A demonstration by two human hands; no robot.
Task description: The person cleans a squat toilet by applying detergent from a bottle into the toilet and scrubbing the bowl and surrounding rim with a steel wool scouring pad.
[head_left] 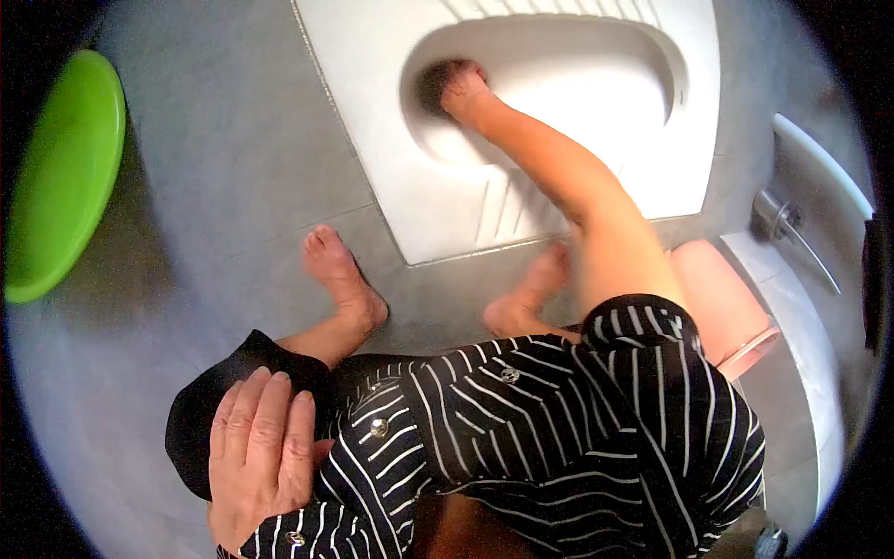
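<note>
The white squat toilet (368, 112) is set in the grey tiled floor (233, 140). The right hand (465, 88) reaches into its bowl (577, 84), beside a dark patch (430, 90); whether it grips anything cannot be told. The left hand (263, 438) rests, fingers extended, on the black-clad knee (194, 429). A green basin (67, 177) is at left, a pink bucket (717, 293) at right

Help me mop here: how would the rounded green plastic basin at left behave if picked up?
The rounded green plastic basin is probably stiff: it holds a clean curve. It looks hollow, so likely light for its size. Its smooth surface might feel slippery.
</note>
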